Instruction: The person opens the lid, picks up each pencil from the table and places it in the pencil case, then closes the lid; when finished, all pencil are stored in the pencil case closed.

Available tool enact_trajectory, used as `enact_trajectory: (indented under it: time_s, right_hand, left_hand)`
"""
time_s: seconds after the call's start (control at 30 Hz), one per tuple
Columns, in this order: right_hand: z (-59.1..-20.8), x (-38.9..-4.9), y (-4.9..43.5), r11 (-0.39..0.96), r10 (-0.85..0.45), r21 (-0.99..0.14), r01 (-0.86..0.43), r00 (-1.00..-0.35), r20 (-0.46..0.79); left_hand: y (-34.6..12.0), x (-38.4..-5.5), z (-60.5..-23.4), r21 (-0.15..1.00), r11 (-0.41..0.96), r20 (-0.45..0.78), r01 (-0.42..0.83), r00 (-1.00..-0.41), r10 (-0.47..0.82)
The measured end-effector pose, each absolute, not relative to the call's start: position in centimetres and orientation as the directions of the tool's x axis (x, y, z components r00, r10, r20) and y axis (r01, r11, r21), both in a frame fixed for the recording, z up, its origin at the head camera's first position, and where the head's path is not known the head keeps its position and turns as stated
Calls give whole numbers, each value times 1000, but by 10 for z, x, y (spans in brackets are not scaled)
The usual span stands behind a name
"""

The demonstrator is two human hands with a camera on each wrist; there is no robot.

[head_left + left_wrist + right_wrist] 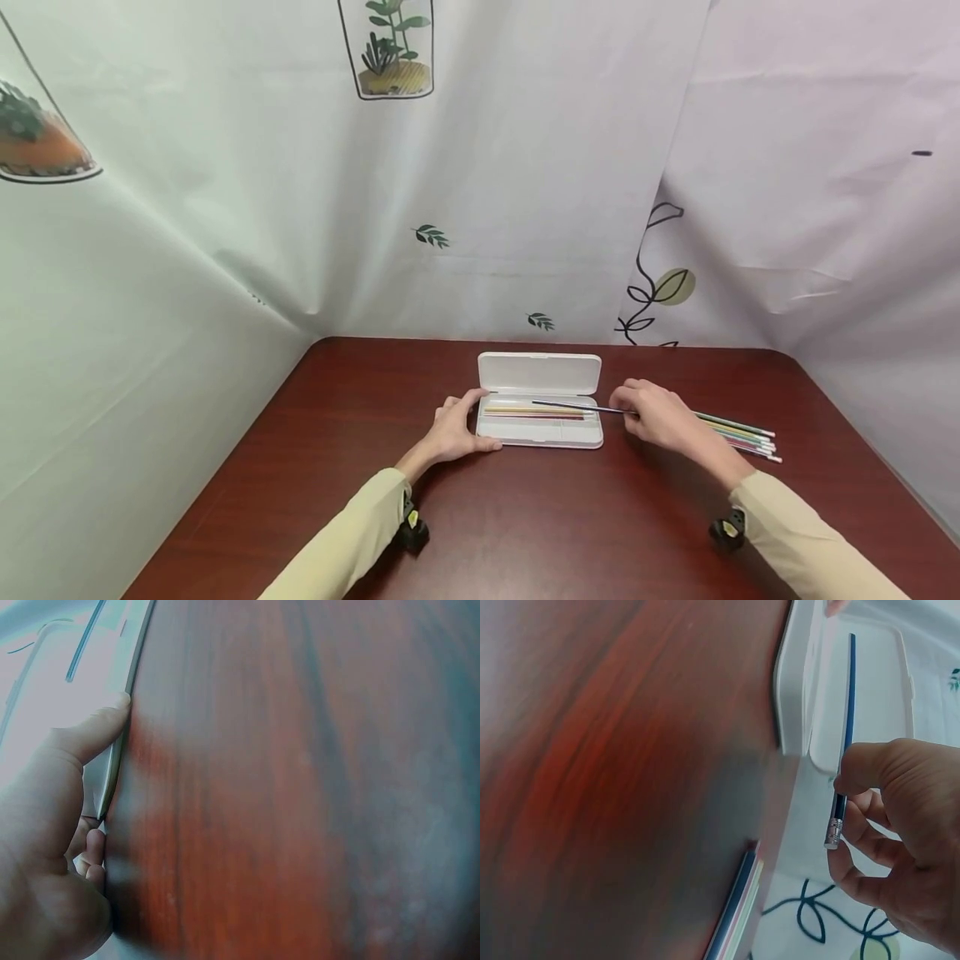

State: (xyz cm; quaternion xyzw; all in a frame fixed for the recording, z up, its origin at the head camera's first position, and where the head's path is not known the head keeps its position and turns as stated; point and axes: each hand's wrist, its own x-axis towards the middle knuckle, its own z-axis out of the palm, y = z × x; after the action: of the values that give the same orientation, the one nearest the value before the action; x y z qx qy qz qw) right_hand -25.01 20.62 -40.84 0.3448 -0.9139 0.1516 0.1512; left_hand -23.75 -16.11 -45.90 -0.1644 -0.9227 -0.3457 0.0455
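Currently a dark-blue pencil (850, 697) sits in the right hand (660, 414), pinched between thumb and fingers close to its silver ferrule (833, 829); long end points left, across the right half of a white case (540, 443). Contact between pencil and case: cannot tell. Case open on the table (525, 517), lid (540, 372) tipped up at the back. Inside, a few pencils, yellow to reddish, lie side by side in the back part of the tray (536, 430); front part looks bare, with a small divider towards the right. Left hand (453, 431) at the case's left end: thumb on the front edge, forefinger at the back corner, spread apart and gripping across it. Just right of the right hand, partly hidden behind it, a loose bunch (750, 437) on the table, mixed greens, yellows, blues and reds, pale ends outward. Progress, my reading: partway at most; a few are in the case, one is held over it, and the bunch, seemingly the larger share, lies outside; lid not closed. Exact counts not possible. Farther out: pale sleeves (352, 529), a small black device (412, 529) at each wrist, printed cloth (525, 167) behind with jarred plants, leaf sprigs, a line-drawn vine. Brands or labels: none readable on pencils or case; yellow marks on the devices too small to make out.
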Motion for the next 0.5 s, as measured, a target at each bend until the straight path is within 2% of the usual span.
enact_trajectory:
  time_s: [0.2,0.5]
  right_hand:
    - [-408,-255,190,690,-615,-168,-704,-692,378]
    - [-409,-259,172,685,-631,-177,-707,-697,341]
  left_hand:
    - [-161,-238,-458,614,716,191,332,-943,274]
    - [-160,-239,-459,606,717,207,345,-938,276]
